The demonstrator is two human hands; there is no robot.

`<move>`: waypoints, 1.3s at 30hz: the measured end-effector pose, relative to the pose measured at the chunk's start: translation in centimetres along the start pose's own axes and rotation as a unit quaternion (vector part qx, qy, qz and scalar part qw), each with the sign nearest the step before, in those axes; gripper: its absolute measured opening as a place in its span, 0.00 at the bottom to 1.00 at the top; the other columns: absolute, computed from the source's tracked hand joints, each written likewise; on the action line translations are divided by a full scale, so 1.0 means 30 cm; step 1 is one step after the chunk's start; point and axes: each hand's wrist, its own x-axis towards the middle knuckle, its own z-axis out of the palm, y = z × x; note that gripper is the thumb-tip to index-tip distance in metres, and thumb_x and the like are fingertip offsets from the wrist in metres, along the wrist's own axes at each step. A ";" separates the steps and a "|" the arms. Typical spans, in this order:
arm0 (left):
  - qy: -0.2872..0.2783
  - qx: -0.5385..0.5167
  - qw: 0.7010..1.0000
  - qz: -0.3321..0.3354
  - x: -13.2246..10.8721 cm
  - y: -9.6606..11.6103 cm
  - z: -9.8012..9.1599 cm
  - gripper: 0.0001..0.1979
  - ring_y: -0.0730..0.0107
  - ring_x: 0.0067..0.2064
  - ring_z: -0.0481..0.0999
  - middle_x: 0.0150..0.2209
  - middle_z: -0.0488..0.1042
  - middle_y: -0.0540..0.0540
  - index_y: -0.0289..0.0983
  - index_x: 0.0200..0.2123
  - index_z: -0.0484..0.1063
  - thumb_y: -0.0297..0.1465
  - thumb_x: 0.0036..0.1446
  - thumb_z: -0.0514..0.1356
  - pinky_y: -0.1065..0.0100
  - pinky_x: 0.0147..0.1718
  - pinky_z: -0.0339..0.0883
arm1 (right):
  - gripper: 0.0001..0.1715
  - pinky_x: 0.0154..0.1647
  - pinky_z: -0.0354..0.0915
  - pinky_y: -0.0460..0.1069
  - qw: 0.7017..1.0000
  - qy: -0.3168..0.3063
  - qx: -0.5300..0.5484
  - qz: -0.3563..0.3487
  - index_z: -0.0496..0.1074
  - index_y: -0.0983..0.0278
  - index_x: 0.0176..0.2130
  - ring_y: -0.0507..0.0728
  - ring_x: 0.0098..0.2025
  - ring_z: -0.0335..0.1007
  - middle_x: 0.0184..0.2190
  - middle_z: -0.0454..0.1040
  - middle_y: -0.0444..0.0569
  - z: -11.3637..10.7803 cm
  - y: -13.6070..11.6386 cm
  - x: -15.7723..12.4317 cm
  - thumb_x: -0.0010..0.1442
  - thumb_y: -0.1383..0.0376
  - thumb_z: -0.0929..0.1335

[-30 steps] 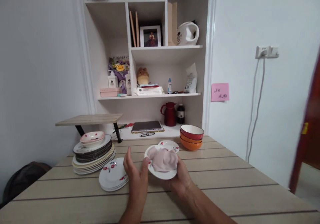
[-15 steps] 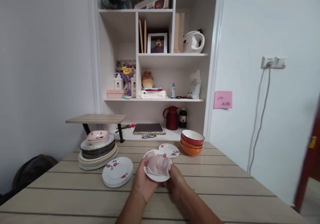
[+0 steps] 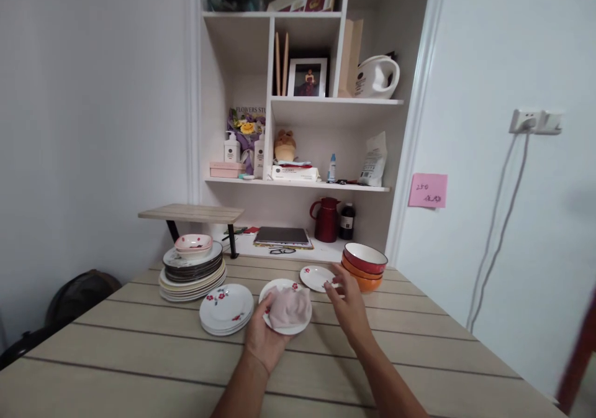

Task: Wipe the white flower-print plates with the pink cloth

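My left hand (image 3: 266, 336) grips the left edge of a small white plate (image 3: 285, 326) with red flowers, its thumb over the rim. A crumpled pale pink cloth (image 3: 289, 307) lies on that plate. Away from it, my right hand (image 3: 347, 303) is open with its fingers apart, just in front of a flowered saucer (image 3: 316, 277) on the table; its fingertips cover the saucer's right side. Left of my left hand sits a short stack of flowered white plates (image 3: 226, 309).
At the back left, a tall stack of plates (image 3: 190, 287) bears a pink-rimmed bowl (image 3: 193, 244) beside a small raised stand (image 3: 193, 213). Nested red and orange bowls (image 3: 364, 266) stand at the back right. Behind are a dark red jug (image 3: 326, 220) and a laptop (image 3: 282, 235).
My right hand has let go of the plate and moved right and away, its fingers now near the saucer. My left hand still holds the plate with the cloth. The view has turned slightly left.
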 end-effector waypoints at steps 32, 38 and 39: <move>-0.050 0.087 0.990 -0.103 -0.031 -0.045 0.052 0.29 0.54 0.52 0.74 0.45 0.78 0.37 0.34 0.52 0.71 0.49 0.57 0.55 0.55 0.55 0.60 | 0.22 0.31 0.54 0.46 0.936 -0.198 -0.291 -0.029 0.66 0.50 0.54 0.54 0.38 0.68 0.45 0.66 0.47 0.060 -0.169 -0.070 0.60 0.61 0.61; -0.071 0.062 0.994 -0.050 -0.014 -0.024 0.031 0.28 0.56 0.51 0.75 0.44 0.78 0.36 0.32 0.51 0.71 0.48 0.59 0.54 0.56 0.55 0.61 | 0.24 0.31 0.53 0.47 0.920 -0.231 -0.315 -0.024 0.72 0.51 0.48 0.55 0.35 0.68 0.43 0.66 0.48 0.038 -0.140 -0.074 0.52 0.69 0.63; -0.067 0.060 0.995 -0.045 -0.014 -0.021 0.029 0.27 0.56 0.50 0.75 0.44 0.79 0.37 0.32 0.51 0.72 0.47 0.59 0.55 0.57 0.54 0.61 | 0.24 0.31 0.54 0.47 0.919 -0.247 -0.306 -0.042 0.73 0.52 0.46 0.55 0.36 0.68 0.43 0.66 0.48 0.048 -0.149 -0.084 0.51 0.70 0.63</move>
